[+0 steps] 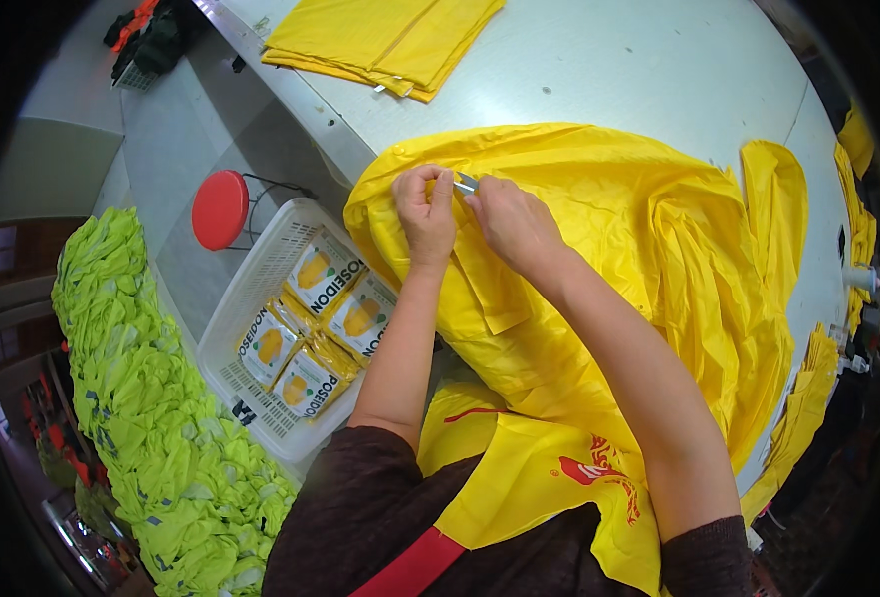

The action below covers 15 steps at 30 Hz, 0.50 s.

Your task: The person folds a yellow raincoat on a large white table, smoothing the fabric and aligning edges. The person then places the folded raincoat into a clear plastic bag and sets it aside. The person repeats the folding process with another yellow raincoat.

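A large yellow garment (599,189) of thin, shiny fabric lies bunched over the table edge and hangs down towards me. My left hand (426,211) is closed in a pinch on the garment near its left side, thumb and forefinger pressed together. Just to the right, my right hand (513,224) grips a small pair of metal thread snips (467,184). Their blades point left, close to my left fingertips. Whatever lies between blades and fingertips, such as a thread, is too small to make out.
Folded yellow pieces (390,45) are stacked on the pale table (639,70). At left stand a white plastic basket (223,368) of packaged yellow goods and a red round stool (219,210). A long heap of lime-green garments (161,438) lies beyond. More yellow fabric (798,408) hangs at right.
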Each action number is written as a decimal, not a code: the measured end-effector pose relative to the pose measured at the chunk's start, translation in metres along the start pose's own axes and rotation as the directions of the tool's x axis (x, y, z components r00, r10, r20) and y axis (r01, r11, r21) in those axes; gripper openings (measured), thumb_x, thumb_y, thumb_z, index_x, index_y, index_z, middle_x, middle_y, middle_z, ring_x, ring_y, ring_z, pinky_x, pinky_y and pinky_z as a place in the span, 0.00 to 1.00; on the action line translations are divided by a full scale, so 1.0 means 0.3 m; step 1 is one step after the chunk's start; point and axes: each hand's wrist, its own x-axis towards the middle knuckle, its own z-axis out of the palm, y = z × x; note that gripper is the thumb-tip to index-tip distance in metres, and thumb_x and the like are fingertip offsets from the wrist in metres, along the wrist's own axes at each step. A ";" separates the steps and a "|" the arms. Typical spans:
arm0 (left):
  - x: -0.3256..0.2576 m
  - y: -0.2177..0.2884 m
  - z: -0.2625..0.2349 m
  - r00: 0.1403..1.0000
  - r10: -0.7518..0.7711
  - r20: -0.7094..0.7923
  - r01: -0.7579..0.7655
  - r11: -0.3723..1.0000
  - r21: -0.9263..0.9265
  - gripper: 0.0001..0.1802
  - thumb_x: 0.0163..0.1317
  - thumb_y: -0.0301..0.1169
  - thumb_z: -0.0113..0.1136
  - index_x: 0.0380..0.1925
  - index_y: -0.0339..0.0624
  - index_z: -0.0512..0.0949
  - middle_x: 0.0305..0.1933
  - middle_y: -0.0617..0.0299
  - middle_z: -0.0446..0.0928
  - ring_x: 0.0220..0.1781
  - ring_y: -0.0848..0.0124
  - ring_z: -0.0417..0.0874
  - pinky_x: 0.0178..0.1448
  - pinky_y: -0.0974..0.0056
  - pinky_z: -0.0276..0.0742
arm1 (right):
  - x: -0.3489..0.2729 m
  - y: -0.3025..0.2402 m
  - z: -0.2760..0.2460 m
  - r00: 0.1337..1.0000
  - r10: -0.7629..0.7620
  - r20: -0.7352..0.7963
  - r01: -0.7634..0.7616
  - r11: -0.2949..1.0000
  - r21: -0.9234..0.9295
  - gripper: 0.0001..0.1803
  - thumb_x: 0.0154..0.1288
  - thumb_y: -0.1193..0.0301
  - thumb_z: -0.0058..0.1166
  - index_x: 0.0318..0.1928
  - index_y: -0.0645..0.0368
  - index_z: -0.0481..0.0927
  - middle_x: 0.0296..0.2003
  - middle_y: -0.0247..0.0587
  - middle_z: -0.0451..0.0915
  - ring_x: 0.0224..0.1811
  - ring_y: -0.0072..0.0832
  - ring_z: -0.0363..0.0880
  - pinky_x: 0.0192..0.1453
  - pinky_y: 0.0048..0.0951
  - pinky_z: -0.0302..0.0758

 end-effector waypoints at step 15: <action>0.086 -0.046 -0.264 0.807 -0.577 -0.129 0.289 0.575 -0.765 0.17 0.64 0.44 0.45 0.22 0.46 0.69 0.24 0.64 0.70 0.27 0.71 0.70 0.35 0.67 0.68 | -0.371 0.202 -0.093 0.916 0.399 0.036 -0.386 0.853 0.351 0.16 0.56 0.63 0.55 0.36 0.64 0.74 0.22 0.46 0.74 0.24 0.33 0.73 0.32 0.31 0.70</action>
